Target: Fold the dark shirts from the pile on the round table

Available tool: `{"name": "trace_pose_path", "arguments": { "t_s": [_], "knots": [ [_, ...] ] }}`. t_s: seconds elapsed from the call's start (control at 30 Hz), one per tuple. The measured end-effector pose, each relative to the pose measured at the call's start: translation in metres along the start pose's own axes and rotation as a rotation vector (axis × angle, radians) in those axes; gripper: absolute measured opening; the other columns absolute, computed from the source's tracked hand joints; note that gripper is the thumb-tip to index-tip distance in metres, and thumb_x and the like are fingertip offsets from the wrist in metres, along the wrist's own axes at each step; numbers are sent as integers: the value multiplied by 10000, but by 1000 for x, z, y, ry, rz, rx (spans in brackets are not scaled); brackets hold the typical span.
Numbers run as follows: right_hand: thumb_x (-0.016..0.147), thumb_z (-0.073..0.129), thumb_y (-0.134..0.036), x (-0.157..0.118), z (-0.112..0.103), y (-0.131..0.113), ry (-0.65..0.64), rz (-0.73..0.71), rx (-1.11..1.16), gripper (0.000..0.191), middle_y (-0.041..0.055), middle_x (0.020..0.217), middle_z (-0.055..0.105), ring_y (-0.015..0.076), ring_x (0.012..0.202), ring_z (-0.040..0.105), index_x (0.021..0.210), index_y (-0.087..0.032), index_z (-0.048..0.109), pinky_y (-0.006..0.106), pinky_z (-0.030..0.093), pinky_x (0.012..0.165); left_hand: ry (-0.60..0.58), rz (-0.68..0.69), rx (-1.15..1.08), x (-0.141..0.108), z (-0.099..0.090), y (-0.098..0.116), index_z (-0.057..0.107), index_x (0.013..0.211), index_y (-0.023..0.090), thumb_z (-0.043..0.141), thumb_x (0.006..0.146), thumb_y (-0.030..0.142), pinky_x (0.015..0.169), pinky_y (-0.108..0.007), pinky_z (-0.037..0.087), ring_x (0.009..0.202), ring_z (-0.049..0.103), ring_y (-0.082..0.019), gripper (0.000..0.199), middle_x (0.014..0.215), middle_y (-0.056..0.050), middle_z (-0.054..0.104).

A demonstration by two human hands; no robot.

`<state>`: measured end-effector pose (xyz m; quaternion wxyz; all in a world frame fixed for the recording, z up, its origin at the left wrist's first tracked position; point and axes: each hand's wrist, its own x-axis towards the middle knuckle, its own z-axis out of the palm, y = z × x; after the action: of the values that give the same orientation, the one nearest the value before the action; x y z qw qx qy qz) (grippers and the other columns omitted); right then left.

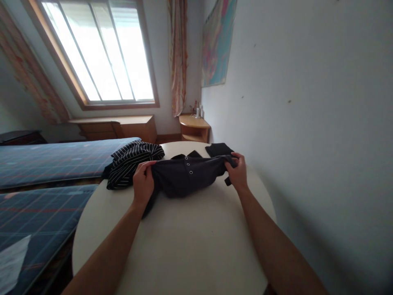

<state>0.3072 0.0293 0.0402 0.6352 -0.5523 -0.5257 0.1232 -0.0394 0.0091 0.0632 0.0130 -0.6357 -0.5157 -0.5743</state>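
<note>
A dark grey garment (181,182) with a short row of pale ring-shaped buttons is stretched between my hands over the round white table (190,250). My left hand (143,183) pinches its left end, and one dark part hangs down beside that wrist. At the other end, the fingers of my right hand (238,171) are closed on bunched cloth. The garment's middle sags toward the tabletop. Just left of my left hand lies a crumpled black garment with white stripes (132,162). A flat black cloth (218,149) rests beyond my right hand.
Two beds with blue plaid mattresses (46,162) stand to the left, with a white paper (14,262) on the nearer one. A plain wall (307,143) runs close along the right. By the window are a wooden desk (138,119) and a corner shelf (195,123).
</note>
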Motion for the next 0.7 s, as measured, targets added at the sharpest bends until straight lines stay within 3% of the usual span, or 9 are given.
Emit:
{"name": "trace_pose_path", "arguments": {
  "t_s": [0.17, 0.33, 0.4, 0.53, 0.7],
  "knots": [
    [782, 687, -378, -1, 6, 17, -105, -72, -155, 611, 133, 1158, 658, 262, 1016, 645, 1322, -183, 479, 433, 501, 946, -239, -28, 80, -8, 14, -25, 671, 1101, 188, 352, 936, 173, 1042, -360, 463, 1116, 624, -220, 360, 1171, -89, 659],
    [749, 683, -288, -1, 6, 31, -197, -131, -248, 700, 162, 1307, 577, 271, 1220, 565, 1391, -161, 433, 451, 419, 1084, -472, -118, 245, -16, 20, -36, 567, 1321, 152, 471, 829, 110, 1052, -406, 454, 1206, 605, -284, 503, 1342, -156, 604],
    [734, 671, -246, -1, 6, 34, -226, -128, -284, 726, 163, 1337, 556, 270, 1251, 546, 1411, -164, 420, 447, 414, 1096, -511, -172, 318, -17, 18, -35, 513, 1381, 153, 517, 825, 143, 989, -434, 490, 1170, 629, -322, 556, 1324, -184, 619],
    [743, 636, -201, -2, 6, 35, -272, -83, -339, 718, 141, 1274, 611, 264, 1183, 601, 1426, -182, 417, 444, 452, 1057, -571, -225, 430, -16, 13, -30, 471, 1405, 178, 549, 846, 201, 830, -402, 533, 961, 713, -322, 564, 1082, -174, 726],
    [788, 638, -264, -3, 5, 28, -247, -1, -384, 641, 123, 1178, 678, 270, 1041, 671, 1401, -197, 464, 428, 515, 954, -523, -227, 426, -14, 11, -28, 539, 1249, 221, 505, 816, 120, 726, -345, 520, 821, 723, -286, 447, 905, -106, 737]
  ]
}}
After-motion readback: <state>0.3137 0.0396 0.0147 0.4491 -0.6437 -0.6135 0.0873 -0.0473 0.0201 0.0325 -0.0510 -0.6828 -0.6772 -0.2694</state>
